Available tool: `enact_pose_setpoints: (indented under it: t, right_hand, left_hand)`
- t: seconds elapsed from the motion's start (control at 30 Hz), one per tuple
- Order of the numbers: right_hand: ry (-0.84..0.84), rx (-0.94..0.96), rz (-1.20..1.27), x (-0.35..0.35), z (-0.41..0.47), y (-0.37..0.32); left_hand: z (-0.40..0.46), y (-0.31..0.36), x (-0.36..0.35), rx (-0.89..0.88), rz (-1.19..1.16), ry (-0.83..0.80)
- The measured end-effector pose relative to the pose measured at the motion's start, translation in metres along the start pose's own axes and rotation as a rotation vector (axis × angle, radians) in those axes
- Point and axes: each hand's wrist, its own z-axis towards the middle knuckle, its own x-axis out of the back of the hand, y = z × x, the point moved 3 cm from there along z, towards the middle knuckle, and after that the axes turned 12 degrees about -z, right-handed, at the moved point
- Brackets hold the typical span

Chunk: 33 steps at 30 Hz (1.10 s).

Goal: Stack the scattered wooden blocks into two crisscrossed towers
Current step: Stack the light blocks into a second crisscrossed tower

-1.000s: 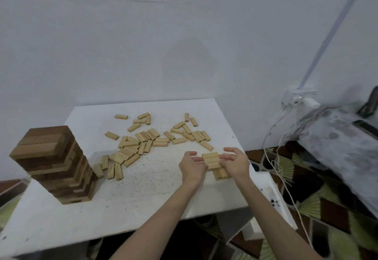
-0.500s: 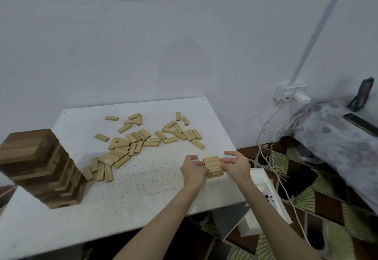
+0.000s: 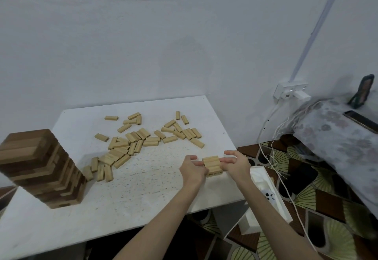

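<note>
A low stack of light wooden blocks (image 3: 212,165) stands near the right front edge of the white table (image 3: 126,202). My left hand (image 3: 192,169) presses against its left side and my right hand (image 3: 237,163) against its right side, fingers fairly straight. Several loose light blocks (image 3: 143,139) lie scattered across the middle and back of the table. A tall crisscrossed tower of dark and light blocks (image 3: 41,167) stands at the left.
A white box (image 3: 268,196) sits on the patterned floor just right of the table. White cables (image 3: 274,137) hang from a wall socket (image 3: 290,91). A covered surface (image 3: 337,137) with a phone (image 3: 360,121) lies at the far right.
The view has swung to the right and the low stack sits a little closer to the table edge. Both hands stay at the stack's sides, squaring it.
</note>
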Motion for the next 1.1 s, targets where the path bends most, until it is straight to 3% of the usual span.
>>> enact_pose_setpoints:
  t: [0.43,0.57,0.7,0.87,1.1]
  right_hand:
    - [-0.011,0.005,-0.022,0.02,0.018,-0.005]
    - [-0.186,0.177,-0.372,0.035,0.025,-0.027]
    - [-0.454,0.36,-0.821,0.025,0.021,-0.042]
    - [-0.479,0.485,-1.064,0.005,0.022,-0.045]
    - [-0.498,0.493,-1.16,-0.004,0.029,-0.038]
  left_hand:
    - [0.017,0.016,0.019,-0.099,0.088,-0.008]
    - [0.033,0.036,0.022,-0.303,0.368,-0.229]
    - [0.039,0.033,0.008,-0.302,0.816,-0.477]
    - [0.041,0.019,-0.007,-0.362,0.958,-0.489]
    - [0.045,0.011,-0.014,-0.401,1.006,-0.453]
